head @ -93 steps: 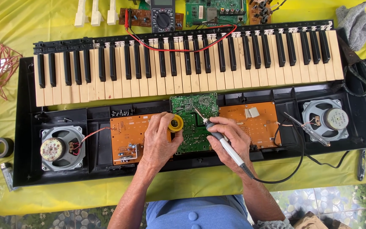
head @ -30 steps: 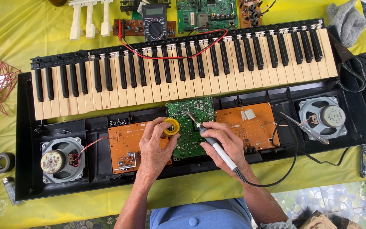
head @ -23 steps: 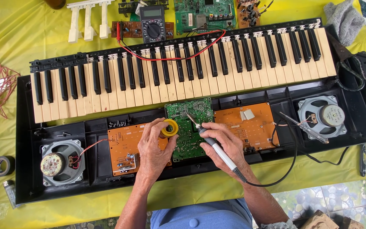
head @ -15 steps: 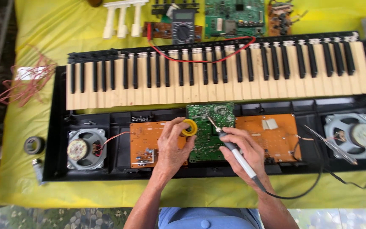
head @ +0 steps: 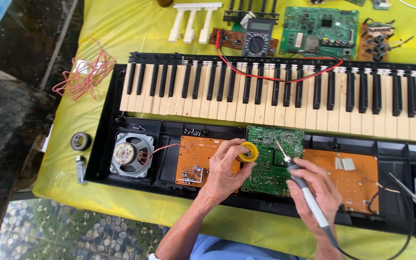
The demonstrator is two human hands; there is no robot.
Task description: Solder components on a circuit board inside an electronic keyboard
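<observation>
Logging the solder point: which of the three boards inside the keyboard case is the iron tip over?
The green middle board, between two orange ones; the soldering iron points onto it.

A yellow cloth (head: 121,29) is covering the table. The keyboard (head: 285,91) is showing cream and black keys in a black case. A green circuit board (head: 270,161) is sitting between two orange boards (head: 193,159). The solder reel (head: 248,152) is yellow, the looping wire (head: 275,77) red, the wire tangle (head: 85,72) pinkish red.
</observation>
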